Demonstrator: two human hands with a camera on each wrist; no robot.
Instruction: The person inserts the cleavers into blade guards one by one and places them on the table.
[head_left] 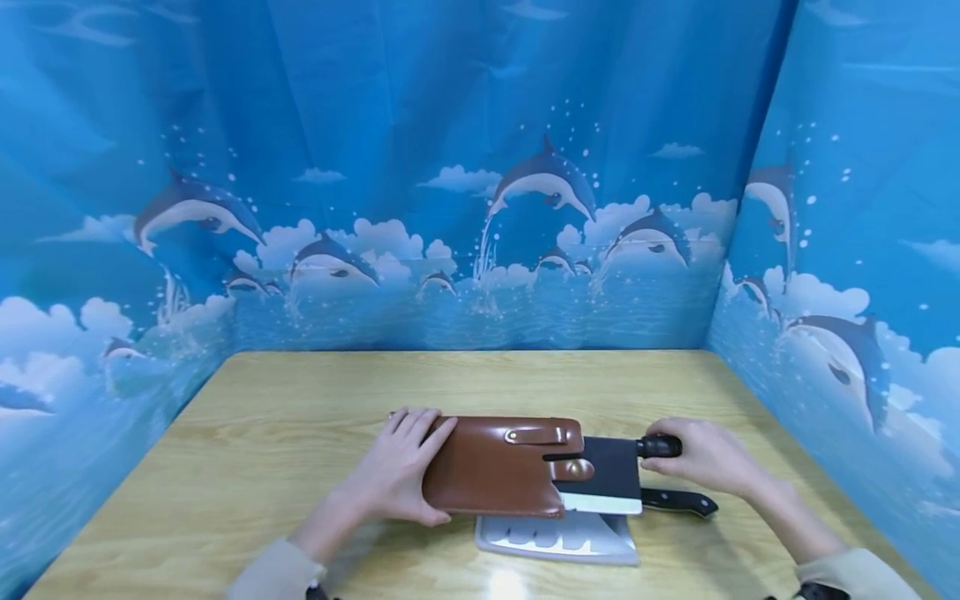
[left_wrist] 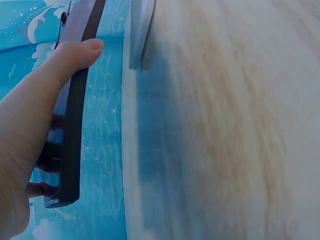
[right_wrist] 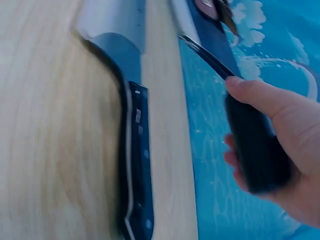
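My left hand grips the closed end of a brown leather knife sheath, thumb on the near edge and fingers over the far one. In the left wrist view the sheath stands edge-on between thumb and fingers. A cleaver with a dark blade and a pale cutting edge sits partly inside the sheath; the rest of its blade is hidden. My right hand holds its black handle. Beneath lies a second knife with a broad silver blade and a black riveted handle, flat on the table.
The sheath has snap straps, one at its mouth and one near the far edge. The wooden table ends at a blue dolphin-print curtain behind and on both sides.
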